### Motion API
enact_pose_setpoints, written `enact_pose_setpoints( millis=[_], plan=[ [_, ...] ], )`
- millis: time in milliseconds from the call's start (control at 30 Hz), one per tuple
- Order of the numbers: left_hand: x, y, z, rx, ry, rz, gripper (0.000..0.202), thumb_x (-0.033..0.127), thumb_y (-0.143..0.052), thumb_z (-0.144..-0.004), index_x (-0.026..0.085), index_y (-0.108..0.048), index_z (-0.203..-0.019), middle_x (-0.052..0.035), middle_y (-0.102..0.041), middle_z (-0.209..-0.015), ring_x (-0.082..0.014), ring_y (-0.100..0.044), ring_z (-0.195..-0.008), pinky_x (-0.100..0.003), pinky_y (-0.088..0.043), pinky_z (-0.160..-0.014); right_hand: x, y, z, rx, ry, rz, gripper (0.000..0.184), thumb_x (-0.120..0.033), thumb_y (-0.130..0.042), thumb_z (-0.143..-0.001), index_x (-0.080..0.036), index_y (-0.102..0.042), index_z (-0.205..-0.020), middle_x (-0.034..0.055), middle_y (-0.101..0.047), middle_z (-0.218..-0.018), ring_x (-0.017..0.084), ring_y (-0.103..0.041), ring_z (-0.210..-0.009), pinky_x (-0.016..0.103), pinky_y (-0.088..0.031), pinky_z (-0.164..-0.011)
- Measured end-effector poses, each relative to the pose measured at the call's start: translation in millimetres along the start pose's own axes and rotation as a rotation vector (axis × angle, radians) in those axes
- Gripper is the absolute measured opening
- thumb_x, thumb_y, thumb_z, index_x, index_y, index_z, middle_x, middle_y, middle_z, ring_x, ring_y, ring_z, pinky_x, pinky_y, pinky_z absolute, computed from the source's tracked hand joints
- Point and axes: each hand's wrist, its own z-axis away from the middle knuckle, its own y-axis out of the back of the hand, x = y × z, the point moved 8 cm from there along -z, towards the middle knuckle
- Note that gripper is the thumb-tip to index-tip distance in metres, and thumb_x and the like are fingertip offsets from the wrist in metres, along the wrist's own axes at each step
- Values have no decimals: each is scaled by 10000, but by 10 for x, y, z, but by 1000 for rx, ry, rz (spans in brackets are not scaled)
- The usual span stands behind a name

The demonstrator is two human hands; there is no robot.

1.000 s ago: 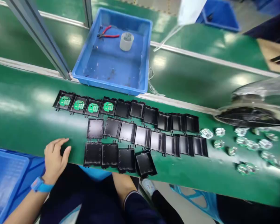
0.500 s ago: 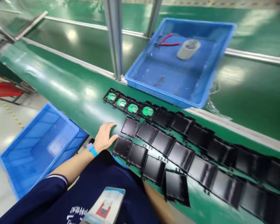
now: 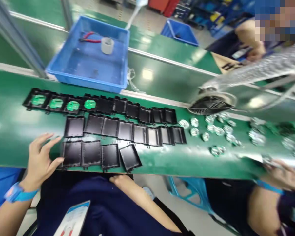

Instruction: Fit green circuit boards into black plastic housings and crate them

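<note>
My left hand [image 3: 42, 157], with a blue band at the wrist, is open, its fingers apart. The thumb reaches the left edge of a black plastic case [image 3: 72, 154] in the near row; whether it touches I cannot tell. Two longer rows of similar cases lie behind, including a black case [image 3: 74, 127] in the middle row. In the far row, several cases at the left end hold green circuit boards, one being this circuit board [image 3: 56, 103]. My right hand [image 3: 119, 179] is low against my body by the table's near edge, its fingers mostly hidden.
A blue tray [image 3: 88, 82] holding red-handled pliers [image 3: 90, 37] and a white roll [image 3: 107, 46] stands behind the cases. Small round parts [image 3: 210, 127] and a duct nozzle [image 3: 212, 103] are to the right. A co-worker's hands [image 3: 285, 173] work at far right; another person sits across.
The view has swung to the right, bringing the round parts, the duct and other people into sight. My left hand's fingers are spread wider. My right hand has come into view.
</note>
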Motion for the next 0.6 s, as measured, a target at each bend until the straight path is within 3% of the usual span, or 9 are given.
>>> enact_pose_setpoints(
  millis=[67, 100, 167, 233, 267, 333, 433, 600],
  plan=[
    [198, -18, 12, -6, -112, -12, 638, 684, -511, -906, 374, -475, -1464, -83, -475, -1478, -440, -437, -1378, -681, -319, -1158, -130, 256, 338, 5, 119, -96, 105, -265, -631, -987, -244, -712, -924, -46, -733, -809, 88, -680, -716, 179, -514, -664],
    [297, -19, 29, -10, -140, -16, 661, 708, -516, -888, 416, -455, -1478, -70, -467, -1488, -448, -435, -1380, -693, -317, -1155, -188, 463, 486, 90, 198, -161, 116, -254, -595, -1009, -263, -712, -1008, -53, -752, -864, 77, -689, -759, 168, -513, -697],
    [478, -26, 74, -29, -134, -22, 717, 756, -505, -858, 473, -400, -1509, -53, -435, -1522, -466, -417, -1391, -712, -305, -1156, -137, 957, 747, 453, 231, -126, 154, -297, -612, -1006, -277, -696, -1133, -25, -763, -964, 107, -687, -869, 224, -523, -810],
    [639, -63, 129, -64, -77, -31, 751, 776, -507, -840, 501, -362, -1523, -38, -391, -1562, -472, -395, -1406, -716, -299, -1163, -9, 1244, 916, 750, 185, 57, 253, -372, -681, -960, -275, -693, -1194, 36, -747, -1071, 178, -654, -986, 335, -506, -905],
    [716, -98, 159, -85, -46, -41, 765, 770, -524, -834, 502, -350, -1529, -38, -370, -1578, -472, -383, -1415, -714, -302, -1164, 48, 1273, 924, 807, 169, 148, 300, -395, -700, -943, -277, -690, -1219, 59, -731, -1119, 205, -632, -1031, 374, -490, -924],
    [852, -188, 214, -114, -6, -91, 788, 743, -581, -824, 470, -364, -1531, -71, -371, -1577, -474, -387, -1414, -718, -312, -1155, 153, 1191, 823, 794, 169, 230, 356, -402, -693, -949, -273, -663, -1280, 72, -710, -1167, 214, -606, -1060, 386, -466, -924],
    [974, -326, 244, -117, -47, -190, 706, 675, -634, -843, 369, -494, -1464, -146, -510, -1455, -454, -455, -1372, -711, -320, -1140, 228, 1018, 650, 782, 179, 197, 357, -337, -633, -1000, -254, -613, -1347, 41, -732, -1080, 170, -602, -962, 340, -431, -863],
    [804, -424, 143, -162, -257, -151, 363, 527, -656, -904, 329, -706, -1205, -108, -668, -1273, -345, -579, -1279, -609, -352, -1167, 95, 915, 504, 891, 183, 183, 267, -342, -625, -1013, -287, -666, -1271, -4, -750, -1016, 140, -570, -851, 351, -327, -813]
  ],
)
